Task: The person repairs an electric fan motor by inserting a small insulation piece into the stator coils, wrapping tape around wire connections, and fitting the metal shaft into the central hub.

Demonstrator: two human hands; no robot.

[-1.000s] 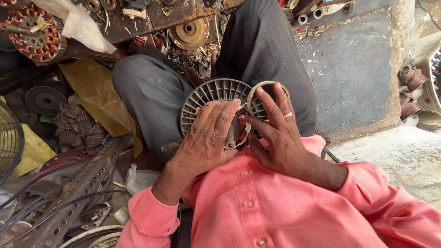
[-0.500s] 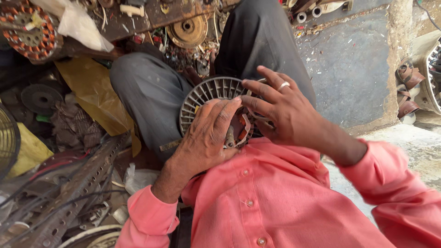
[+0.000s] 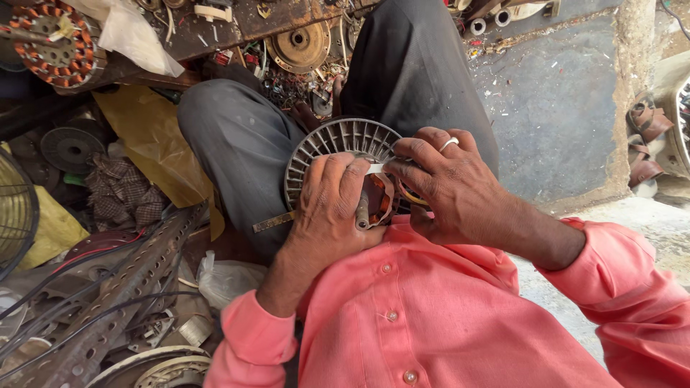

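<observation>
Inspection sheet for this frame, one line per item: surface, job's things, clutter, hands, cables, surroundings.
Surface: no bench; work held over the lap, above the concrete floor.
Job's things: round slotted metal motor part with copper windings and a short shaft.
Clutter: wound stator, rusty disc, perforated angle bar, checked rag, plastic bag.
Hands: left hand grips the part; right hand, ringed, pinches its rim.
Cables: dark wires lower left.
Surroundings: fan guard, sandals.

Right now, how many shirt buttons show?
3, in a line down the pink shirt: top button below the left hand, middle button, bottom button near the frame edge. Others may be hidden.
</observation>
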